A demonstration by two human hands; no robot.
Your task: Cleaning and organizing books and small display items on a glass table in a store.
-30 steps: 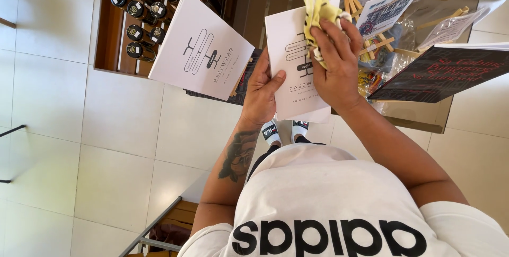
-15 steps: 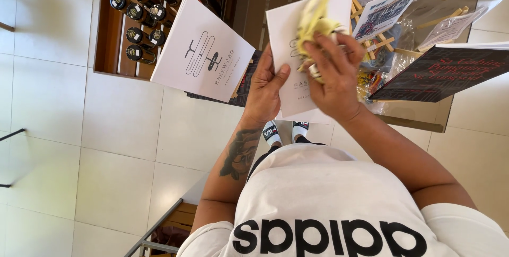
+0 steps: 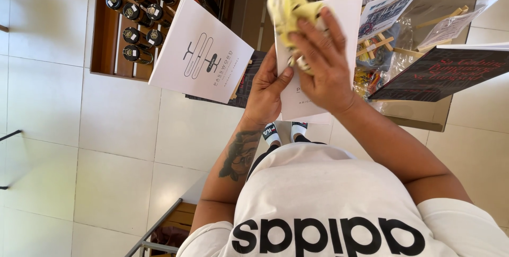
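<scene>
Two hands are at work in the head view, and both are yours. Your left hand [image 3: 263,93] grips the lower left edge of a white rectangular booklet [image 3: 339,18], thumb laid on its cover, holding it up in front of you. Your right hand [image 3: 323,66] presses a crumpled yellow cloth [image 3: 289,5] against the cover with spread fingers.

Compared with a second ago, the cloth now sits higher, near the booklet's top left corner, where before it was bunched above your right hand at the upper edge. Your right hand has also slid toward the middle of the cover, hiding most of the printed mark there. I judge you are mid-wipe, working over the face of the booklet, which stays in your left hand's grip above your feet.

Around it, a second white booklet with a grey emblem [image 3: 201,50] stands on display to the left, dark-capped small bottles [image 3: 132,18] sit in a wooden tray [image 3: 101,34], and a black card with red lettering [image 3: 440,74] leans at the right over a cardboard box [image 3: 424,122].
</scene>
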